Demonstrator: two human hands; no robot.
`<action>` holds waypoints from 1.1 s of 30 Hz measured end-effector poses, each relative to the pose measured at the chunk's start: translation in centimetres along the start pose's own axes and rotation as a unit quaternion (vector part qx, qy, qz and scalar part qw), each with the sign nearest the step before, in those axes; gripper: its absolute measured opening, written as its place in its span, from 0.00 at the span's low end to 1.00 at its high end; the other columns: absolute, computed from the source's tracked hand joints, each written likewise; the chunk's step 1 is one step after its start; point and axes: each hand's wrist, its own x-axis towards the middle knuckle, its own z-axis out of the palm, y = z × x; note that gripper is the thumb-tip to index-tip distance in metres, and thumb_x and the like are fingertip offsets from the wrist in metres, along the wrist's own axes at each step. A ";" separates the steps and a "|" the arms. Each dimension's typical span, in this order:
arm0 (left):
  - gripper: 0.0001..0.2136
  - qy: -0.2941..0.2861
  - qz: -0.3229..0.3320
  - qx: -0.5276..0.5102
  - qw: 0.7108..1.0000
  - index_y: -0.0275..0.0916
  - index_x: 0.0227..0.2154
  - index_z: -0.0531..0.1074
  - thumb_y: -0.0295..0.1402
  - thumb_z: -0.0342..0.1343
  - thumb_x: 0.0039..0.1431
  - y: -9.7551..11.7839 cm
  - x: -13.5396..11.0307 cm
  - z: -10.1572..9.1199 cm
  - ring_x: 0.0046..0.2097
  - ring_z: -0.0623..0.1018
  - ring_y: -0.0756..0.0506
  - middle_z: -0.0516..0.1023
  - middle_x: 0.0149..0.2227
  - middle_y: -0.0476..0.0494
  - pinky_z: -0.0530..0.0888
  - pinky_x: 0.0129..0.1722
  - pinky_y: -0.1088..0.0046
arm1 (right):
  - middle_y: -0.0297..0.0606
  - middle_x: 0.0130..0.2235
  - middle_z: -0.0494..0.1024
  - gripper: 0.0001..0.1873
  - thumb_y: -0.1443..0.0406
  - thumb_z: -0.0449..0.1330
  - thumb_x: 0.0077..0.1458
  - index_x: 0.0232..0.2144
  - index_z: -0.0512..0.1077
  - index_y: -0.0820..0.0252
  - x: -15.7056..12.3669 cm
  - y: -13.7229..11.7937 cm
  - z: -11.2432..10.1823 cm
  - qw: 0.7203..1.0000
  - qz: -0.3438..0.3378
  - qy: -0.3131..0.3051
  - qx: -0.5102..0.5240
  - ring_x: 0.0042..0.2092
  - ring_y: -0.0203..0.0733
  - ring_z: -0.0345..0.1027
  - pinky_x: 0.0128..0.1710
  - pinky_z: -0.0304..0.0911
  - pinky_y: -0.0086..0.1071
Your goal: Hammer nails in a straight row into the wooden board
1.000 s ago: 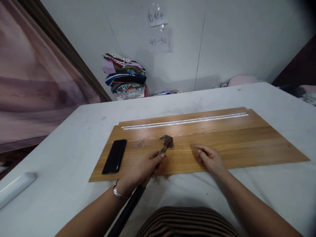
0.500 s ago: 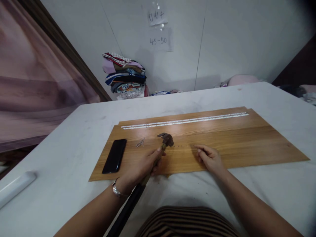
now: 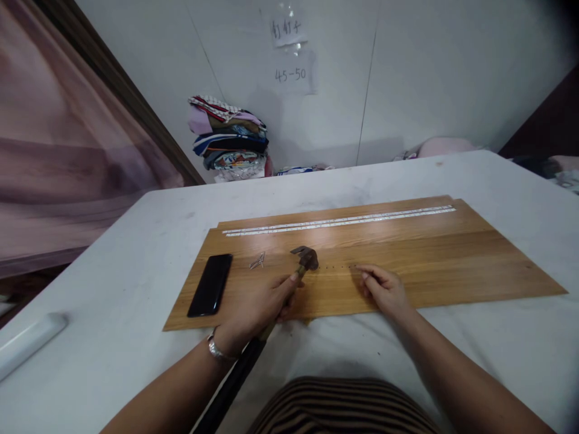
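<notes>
My left hand (image 3: 266,304) is closed round the shaft of a claw hammer (image 3: 308,258), whose dark metal head sits low over the middle of a wooden board (image 3: 434,259). The hammer's black grip runs back toward my body. A short row of small dark dots (image 3: 335,267) stretches across the board from beside the hammer head. At the right end of that row, my right hand (image 3: 386,292) points with its index finger out and the other fingers curled; I see nothing in it. Several nails (image 3: 257,260) lie in a loose heap left of the hammer.
A black phone (image 3: 210,286) rests on the board's left part. Two thin marked strips (image 3: 339,223) run along its far side. Under the board is a white table (image 3: 117,271), with a white tube-like object (image 3: 34,343) at left. Folded clothes (image 3: 230,138) are stacked beyond.
The hammer head has dipped slightly toward the board, along with my left hand. My right hand stays where it was.
</notes>
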 end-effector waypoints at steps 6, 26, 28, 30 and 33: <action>0.31 -0.001 -0.001 -0.003 1.000 0.33 0.44 0.70 0.59 0.44 0.58 0.2 -0.1 0.1 0.21 0.59 0.53 0.63 0.22 0.52 0.57 0.20 0.75 | 0.30 0.18 0.69 0.17 0.59 0.56 0.52 0.38 0.78 0.63 -0.1 0.3 0.0 1.000 -0.001 0.001 -0.002 0.19 0.34 0.61 0.20 0.57 0.28; 0.33 0.003 0.001 0.023 1.000 0.34 0.45 0.70 0.61 0.43 0.57 -0.2 0.0 0.1 0.21 0.61 0.52 0.65 0.22 0.52 0.57 0.20 0.74 | 0.30 0.18 0.68 0.18 0.59 0.56 0.51 0.38 0.78 0.63 0.0 0.2 0.1 1.000 0.000 -0.004 -0.002 0.19 0.34 0.60 0.20 0.56 0.28; 0.32 0.005 -0.003 0.022 1.000 0.34 0.45 0.70 0.60 0.43 0.57 -0.4 0.1 0.1 0.21 0.61 0.52 0.64 0.21 0.52 0.57 0.20 0.74 | 0.29 0.18 0.67 0.18 0.59 0.56 0.51 0.38 0.78 0.63 -0.1 0.2 0.1 1.000 0.002 -0.003 0.000 0.19 0.34 0.60 0.20 0.56 0.28; 0.32 0.007 -0.008 0.025 1.000 0.34 0.45 0.71 0.60 0.43 0.57 -0.5 0.2 0.1 0.21 0.61 0.52 0.65 0.21 0.51 0.58 0.21 0.74 | 0.29 0.18 0.67 0.18 0.59 0.56 0.51 0.38 0.78 0.63 -0.1 0.1 0.2 1.000 0.004 -0.002 0.001 0.19 0.34 0.60 0.20 0.56 0.28; 0.32 0.006 -0.004 0.025 1.000 0.34 0.45 0.71 0.60 0.43 0.57 -0.4 0.1 0.1 0.22 0.62 0.51 0.65 0.21 0.51 0.59 0.21 0.74 | 0.30 0.18 0.68 0.18 0.59 0.56 0.50 0.38 0.78 0.63 -0.1 0.1 0.2 1.000 0.003 -0.001 -0.003 0.19 0.34 0.60 0.20 0.57 0.28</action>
